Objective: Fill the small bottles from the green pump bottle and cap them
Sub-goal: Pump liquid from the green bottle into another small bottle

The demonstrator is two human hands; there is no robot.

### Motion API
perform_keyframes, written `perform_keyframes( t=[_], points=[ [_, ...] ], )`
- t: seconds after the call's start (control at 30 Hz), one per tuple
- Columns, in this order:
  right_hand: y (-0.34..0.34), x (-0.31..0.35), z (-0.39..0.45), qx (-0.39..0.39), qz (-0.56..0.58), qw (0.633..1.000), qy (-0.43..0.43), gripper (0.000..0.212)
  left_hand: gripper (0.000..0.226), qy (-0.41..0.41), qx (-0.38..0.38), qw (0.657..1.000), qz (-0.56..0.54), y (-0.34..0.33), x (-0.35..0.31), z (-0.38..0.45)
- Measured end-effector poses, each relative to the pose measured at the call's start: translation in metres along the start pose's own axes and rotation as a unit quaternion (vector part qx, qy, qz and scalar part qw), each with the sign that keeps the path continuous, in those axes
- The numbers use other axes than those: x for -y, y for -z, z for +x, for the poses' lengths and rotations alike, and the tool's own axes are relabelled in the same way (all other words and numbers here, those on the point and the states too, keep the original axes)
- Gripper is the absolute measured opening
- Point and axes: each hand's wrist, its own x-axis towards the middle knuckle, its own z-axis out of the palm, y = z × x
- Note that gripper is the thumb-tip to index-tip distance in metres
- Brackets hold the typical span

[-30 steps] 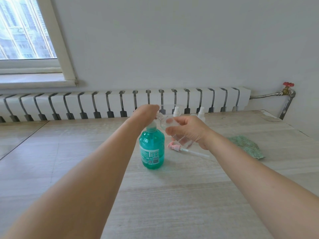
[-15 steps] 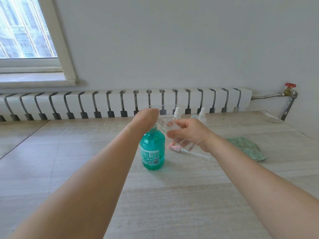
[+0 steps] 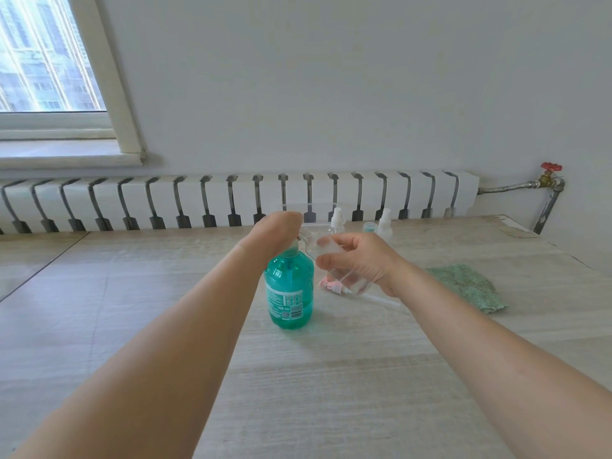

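bench (image 3: 331, 376) carries the green pump bottle (image 3: 288, 289) at centre, upright. left hand (image 3: 276, 233) presses down on its pump head, fingers hidden so grip can't be told. right hand (image 3: 357, 260) is clamped round a clear small bottle (image 3: 347, 279), tilted, mouth at the spout. risk: mouth off the spout means spill; a hard push could tip the pump bottle. pink cap (image 3: 331, 286) lies just behind.
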Motion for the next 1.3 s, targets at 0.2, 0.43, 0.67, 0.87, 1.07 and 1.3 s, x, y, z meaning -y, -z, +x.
perform_keyframes(
  t=[0.2,0.43,0.67,0.87,1.07,1.3],
  points=[
    [0.004,0.006,0.0,-0.006,0.005,1.0,0.009,0.059,0.039,-0.04,0.014,0.999,0.034,0.01,-0.01,-0.004],
    [0.002,0.007,-0.001,-0.008,-0.003,1.0,0.016,0.055,0.039,-0.018,-0.014,0.999,0.048,0.01,-0.01,-0.003],
    [0.001,0.007,0.0,0.001,-0.004,1.0,0.013,0.056,0.038,-0.012,-0.014,0.999,0.031,0.008,-0.006,-0.001],
    [0.002,0.004,0.0,0.005,0.004,1.0,0.01,0.054,0.023,0.028,-0.028,0.999,-0.026,-0.001,0.002,0.003],
    [0.002,0.002,0.0,0.011,0.005,1.0,0.003,0.049,0.024,0.035,-0.021,0.999,-0.025,-0.004,0.005,0.008],
    [0.002,0.004,-0.002,0.01,0.0,1.0,0.002,0.058,0.033,0.002,0.009,0.999,0.04,0.0,0.002,0.009]
  ],
)
